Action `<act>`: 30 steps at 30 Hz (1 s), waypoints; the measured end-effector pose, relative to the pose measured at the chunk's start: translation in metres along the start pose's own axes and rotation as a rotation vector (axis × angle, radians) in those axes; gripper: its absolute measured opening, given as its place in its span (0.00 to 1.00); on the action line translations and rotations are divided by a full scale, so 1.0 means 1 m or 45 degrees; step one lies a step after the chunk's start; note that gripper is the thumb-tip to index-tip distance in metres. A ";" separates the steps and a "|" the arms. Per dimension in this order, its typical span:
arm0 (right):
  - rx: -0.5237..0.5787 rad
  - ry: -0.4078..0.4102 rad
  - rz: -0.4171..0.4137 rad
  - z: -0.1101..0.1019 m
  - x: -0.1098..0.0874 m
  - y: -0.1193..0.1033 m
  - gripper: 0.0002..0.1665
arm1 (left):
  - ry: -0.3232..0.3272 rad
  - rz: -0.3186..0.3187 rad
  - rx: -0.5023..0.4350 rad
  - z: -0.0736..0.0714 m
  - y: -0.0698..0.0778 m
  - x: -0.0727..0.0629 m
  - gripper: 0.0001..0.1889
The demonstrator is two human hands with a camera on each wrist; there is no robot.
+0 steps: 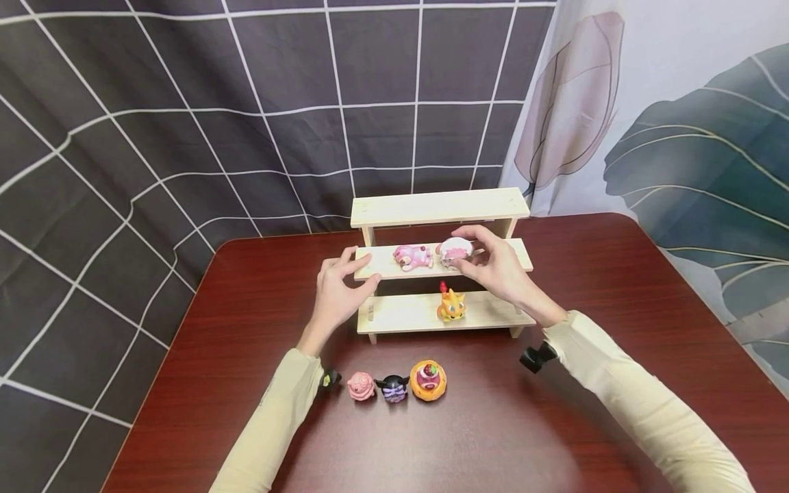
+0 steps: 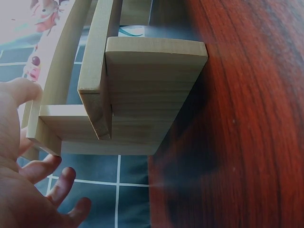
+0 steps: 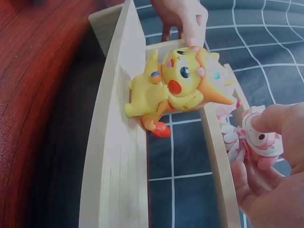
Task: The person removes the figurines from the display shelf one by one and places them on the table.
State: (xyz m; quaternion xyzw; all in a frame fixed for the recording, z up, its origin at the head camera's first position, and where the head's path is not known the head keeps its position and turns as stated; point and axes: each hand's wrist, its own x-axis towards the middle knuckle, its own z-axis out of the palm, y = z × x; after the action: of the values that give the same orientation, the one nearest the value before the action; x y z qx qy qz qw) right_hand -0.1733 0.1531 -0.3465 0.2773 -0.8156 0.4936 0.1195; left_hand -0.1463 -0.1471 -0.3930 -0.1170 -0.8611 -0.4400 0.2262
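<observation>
Right grip (image 1: 498,269) pinches white-and-pink figurine (image 1: 455,249) at middle shelf (image 1: 385,264), beside pink bear figurine (image 1: 414,258); left grip (image 1: 339,286) (loosely spread) touches shelf's left end. Gentle, level release probably spares the bear a knock.

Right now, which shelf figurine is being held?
The white-and-pink figurine at the middle tier, pinched by the right hand; the pink bear beside it and the yellow figurine below are untouched.
</observation>
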 end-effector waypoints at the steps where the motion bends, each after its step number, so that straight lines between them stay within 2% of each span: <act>1: -0.004 -0.002 0.002 0.000 0.000 0.000 0.27 | 0.001 0.002 -0.002 0.000 0.000 0.000 0.22; 12: -0.025 0.021 -0.005 0.001 0.000 -0.002 0.26 | -0.001 -0.010 -0.013 0.000 0.004 -0.001 0.22; 23: -0.003 0.024 -0.021 -0.001 -0.002 -0.001 0.27 | 0.009 -0.003 -0.017 0.001 0.000 0.000 0.21; 27: -0.017 0.032 -0.007 -0.002 -0.003 -0.009 0.27 | 0.011 -0.006 -0.009 0.001 0.000 0.000 0.21; 30: -0.022 0.035 -0.001 -0.005 -0.006 -0.026 0.26 | 0.008 -0.014 -0.005 0.001 0.000 0.000 0.21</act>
State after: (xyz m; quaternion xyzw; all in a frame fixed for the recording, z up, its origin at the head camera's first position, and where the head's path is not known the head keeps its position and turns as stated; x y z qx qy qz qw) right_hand -0.1542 0.1499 -0.3278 0.2697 -0.8181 0.4901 0.1332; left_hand -0.1465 -0.1464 -0.3932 -0.1115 -0.8601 -0.4434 0.2263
